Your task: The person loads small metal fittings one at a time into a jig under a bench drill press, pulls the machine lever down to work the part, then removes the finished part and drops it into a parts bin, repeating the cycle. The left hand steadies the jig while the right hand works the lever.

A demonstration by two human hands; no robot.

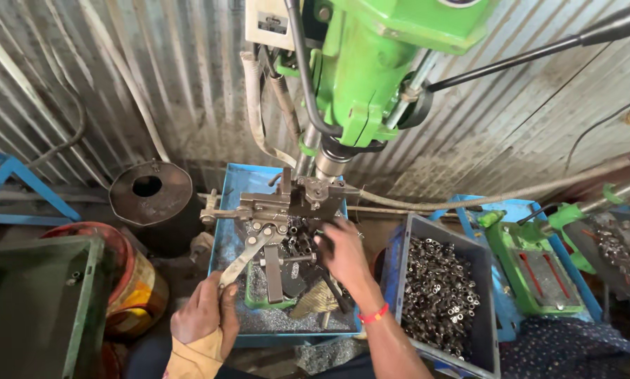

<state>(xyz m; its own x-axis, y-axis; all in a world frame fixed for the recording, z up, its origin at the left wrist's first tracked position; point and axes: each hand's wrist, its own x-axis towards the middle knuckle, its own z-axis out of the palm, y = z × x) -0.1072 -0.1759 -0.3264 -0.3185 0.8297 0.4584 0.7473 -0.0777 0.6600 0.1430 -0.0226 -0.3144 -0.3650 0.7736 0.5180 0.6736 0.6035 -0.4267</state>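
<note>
Presently, my view runs down past the machine to both hands at the fixture.
Drill press: I see the green drill press [371,63] filling the top centre, its spindle coming down onto the clamping jig, its black-knobbed feed lever [540,49] reaching out to the right.
Wall: corrugated metal sheet [118,91] stands behind the machine.
Green bin: a dark green bin [34,309] sits at lower left.
Grey crate: a grey crate [483,281] right of the tray, holding a heap of small metal rings [438,295].
Blue tray: the blue tray [231,196] lies under the spindle, strewn with metal shavings.
Clamping jig: the steel jig [287,203] stands in the tray directly below the spindle.
Clamp lever: a flat metal lever [248,256] slants from the jig down to the left.
Left hand: my left hand [202,316] is curled shut around the lower end of the clamp lever, sleeve cuff just below it.
Right hand: my right hand [343,253], a red band at the wrist, rests on the jig's right side, fingers bent down among the small parts; I cannot tell whether they pinch anything.
Brush: a small brush [315,300] lies in the tray just below the right hand.
</note>
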